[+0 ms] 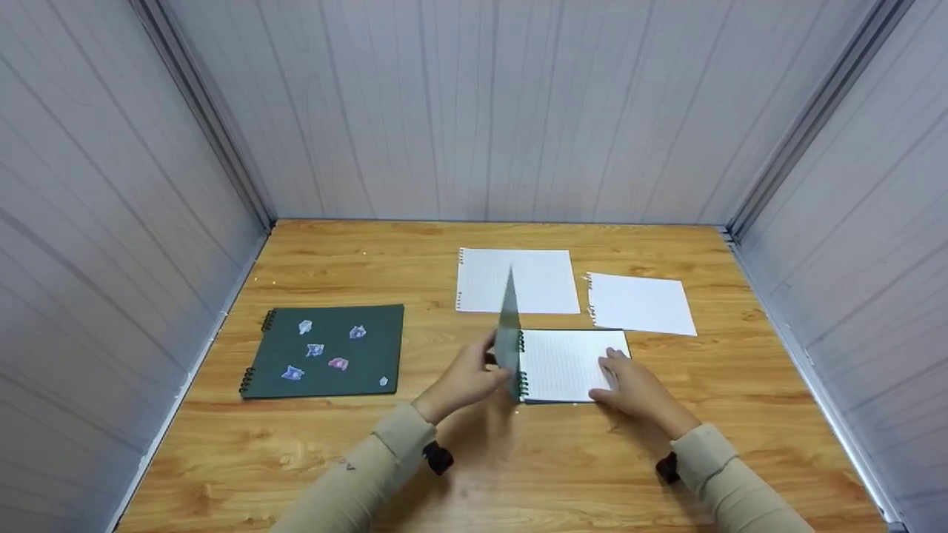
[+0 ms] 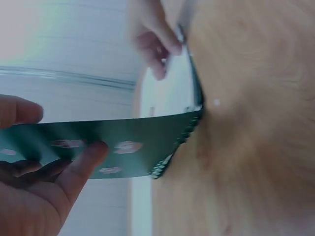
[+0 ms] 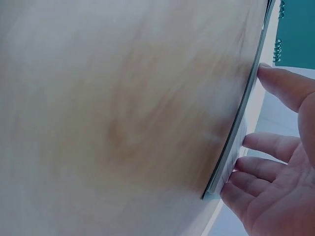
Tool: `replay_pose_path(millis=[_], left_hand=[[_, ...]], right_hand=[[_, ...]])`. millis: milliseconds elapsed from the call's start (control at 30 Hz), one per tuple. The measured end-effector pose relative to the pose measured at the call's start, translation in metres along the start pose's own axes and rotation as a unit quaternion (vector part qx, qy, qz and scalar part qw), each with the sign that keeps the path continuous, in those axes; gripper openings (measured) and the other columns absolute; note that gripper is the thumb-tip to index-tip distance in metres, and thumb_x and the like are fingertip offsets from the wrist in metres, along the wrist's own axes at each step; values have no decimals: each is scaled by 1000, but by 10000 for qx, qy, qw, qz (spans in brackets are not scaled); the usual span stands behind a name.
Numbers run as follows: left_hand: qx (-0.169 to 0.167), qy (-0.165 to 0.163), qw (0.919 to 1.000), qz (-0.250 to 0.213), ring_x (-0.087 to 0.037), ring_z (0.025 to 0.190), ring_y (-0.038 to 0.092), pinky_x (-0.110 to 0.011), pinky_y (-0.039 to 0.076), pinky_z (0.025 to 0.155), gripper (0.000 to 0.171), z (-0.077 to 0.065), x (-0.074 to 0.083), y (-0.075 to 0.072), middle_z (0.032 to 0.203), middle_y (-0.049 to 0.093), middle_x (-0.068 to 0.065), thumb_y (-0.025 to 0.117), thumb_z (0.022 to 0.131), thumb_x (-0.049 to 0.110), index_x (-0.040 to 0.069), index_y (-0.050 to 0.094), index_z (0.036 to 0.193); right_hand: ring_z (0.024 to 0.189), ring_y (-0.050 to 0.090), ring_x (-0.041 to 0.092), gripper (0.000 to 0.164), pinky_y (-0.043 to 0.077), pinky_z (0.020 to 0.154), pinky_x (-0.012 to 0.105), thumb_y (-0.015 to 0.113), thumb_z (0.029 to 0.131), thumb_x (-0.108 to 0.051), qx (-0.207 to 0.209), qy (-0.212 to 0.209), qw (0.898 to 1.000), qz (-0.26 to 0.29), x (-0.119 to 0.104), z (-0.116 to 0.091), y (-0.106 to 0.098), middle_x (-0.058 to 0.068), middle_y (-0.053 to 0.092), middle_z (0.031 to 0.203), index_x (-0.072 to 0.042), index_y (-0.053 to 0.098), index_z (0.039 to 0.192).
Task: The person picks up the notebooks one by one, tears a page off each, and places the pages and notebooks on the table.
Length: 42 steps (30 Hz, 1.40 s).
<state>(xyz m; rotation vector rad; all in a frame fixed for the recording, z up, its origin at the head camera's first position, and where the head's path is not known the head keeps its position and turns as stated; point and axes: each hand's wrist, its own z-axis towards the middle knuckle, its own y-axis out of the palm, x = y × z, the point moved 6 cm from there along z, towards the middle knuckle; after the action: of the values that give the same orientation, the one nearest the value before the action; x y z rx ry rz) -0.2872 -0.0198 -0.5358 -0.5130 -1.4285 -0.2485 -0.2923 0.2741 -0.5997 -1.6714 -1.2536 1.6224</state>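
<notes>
A small spiral notebook lies with its white lined page facing up in the middle of the table. Its dark green cover stands nearly upright along the coil binding. My left hand pinches that cover between thumb and fingers; in the left wrist view, stickers show on the cover. My right hand rests at the page's right edge, thumb at the near corner. From the right wrist, the right hand's fingers look fairly straight and touch the edge of the page stack.
Left of the hands lies a closed green spiral notebook with several animal stickers. Behind the open notebook is a torn-out sheet, with another loose sheet to its right. Pale panel walls surround the wooden table.
</notes>
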Motion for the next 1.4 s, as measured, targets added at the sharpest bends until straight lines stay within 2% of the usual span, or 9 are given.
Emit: replay_pose_path(millis=[300,467,600,700,833,1033,1100,1267,1400], left_hand=[[-171,11,9982,581,-42,123,69,-41,64,99,52,17,-29,24,138,66,-30,78,98,14,-9,59,141],[-212,315,9878,1513,-28,112,76,-31,64,93,42,30,-25,38,125,76,-23,78,100,21,-7,71,130],[-276,490,9603,2732,-17,104,76,-27,63,92,38,39,-19,56,118,78,-12,78,101,27,0,76,128],[-306,509,9328,3556,-14,98,72,-28,62,90,40,44,-17,69,116,76,-8,77,102,31,3,77,129],[-442,581,9019,4256,-13,94,64,-29,61,89,45,46,-18,80,115,73,-6,77,102,35,5,76,135],[-936,1156,8598,4885,-14,94,59,-29,58,85,37,41,-23,79,112,70,-4,77,102,35,12,77,131],[-1011,1198,8591,4872,-14,97,61,-29,58,86,37,39,-25,74,114,70,-4,76,103,34,12,76,133],[-827,757,8744,4720,-17,113,68,-32,61,100,48,37,-31,52,128,71,-6,74,104,32,8,67,145],[-612,529,8729,4810,-23,126,69,-39,59,109,52,32,-37,30,140,70,-10,71,106,31,7,62,151]], right_hand=[[142,57,52,44,48,117,67,67,109,-23,651,-552,9900,1126,-13,5,-34,33,60,151,9,66,140],[111,76,38,40,64,94,42,54,115,-22,852,-596,9738,2024,-34,12,-69,28,75,125,11,68,133],[84,79,25,49,65,71,28,47,117,-28,858,-309,9551,2817,-42,16,-89,24,78,105,15,67,127],[68,74,14,47,62,59,26,56,114,-32,892,42,9500,2991,-38,16,-98,10,77,88,12,69,122],[63,70,9,31,61,55,25,68,107,-21,829,431,9504,2967,-21,15,-99,-3,74,77,9,71,113],[61,64,7,12,55,52,22,73,100,-7,972,883,9608,2440,9,17,-87,-4,67,68,2,68,94],[59,59,8,15,51,50,21,74,99,-6,1088,971,9648,2187,17,18,-81,-4,61,66,0,65,89],[61,51,11,20,42,52,22,77,97,-7,1368,1186,9691,1673,36,19,-65,-1,53,66,-2,62,85],[66,52,14,20,42,56,26,78,98,-11,1462,1371,9688,1455,49,21,-49,2,57,72,0,65,88]])
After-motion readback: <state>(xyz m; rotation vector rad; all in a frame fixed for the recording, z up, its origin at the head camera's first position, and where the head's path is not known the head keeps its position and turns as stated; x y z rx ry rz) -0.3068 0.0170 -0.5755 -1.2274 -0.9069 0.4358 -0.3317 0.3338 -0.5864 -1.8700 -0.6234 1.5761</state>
